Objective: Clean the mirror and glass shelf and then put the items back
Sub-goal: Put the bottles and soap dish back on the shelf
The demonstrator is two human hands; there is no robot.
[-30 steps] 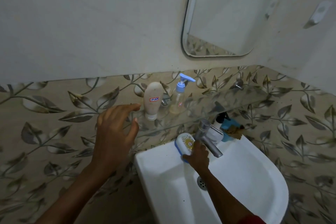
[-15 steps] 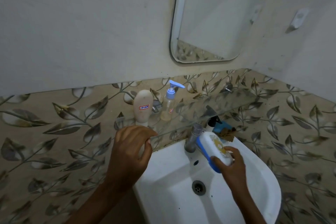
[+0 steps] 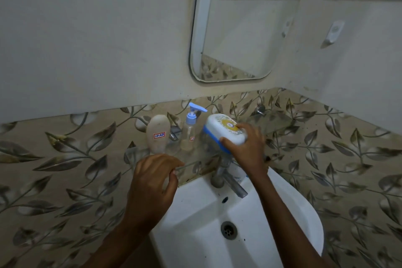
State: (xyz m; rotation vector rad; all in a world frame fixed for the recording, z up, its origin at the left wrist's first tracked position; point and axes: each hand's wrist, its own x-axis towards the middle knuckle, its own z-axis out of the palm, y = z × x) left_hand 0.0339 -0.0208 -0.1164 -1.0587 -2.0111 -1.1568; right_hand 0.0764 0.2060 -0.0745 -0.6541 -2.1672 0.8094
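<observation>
My right hand (image 3: 247,150) grips a white soap box with a blue rim and a yellow flower print (image 3: 224,129), held tilted just above the glass shelf (image 3: 276,122), right of the pump bottle. A clear pump bottle with a blue head (image 3: 191,128) and a cream tube standing on its cap, labelled in red (image 3: 157,132), stand on the shelf's left part. My left hand (image 3: 154,183) hovers below the shelf's front edge, fingers loosely curled and empty. The mirror (image 3: 237,26) hangs on the wall above.
A white basin (image 3: 272,224) sits under the shelf, with a metal tap (image 3: 228,177) at its back and a drain (image 3: 228,228) in the bowl. Leaf-patterned tiles cover the lower walls. A side wall closes the corner at the right.
My right hand has lifted the soap box from the basin's back edge up to shelf level. My left hand has dropped from beside the cream tube to below the shelf.
</observation>
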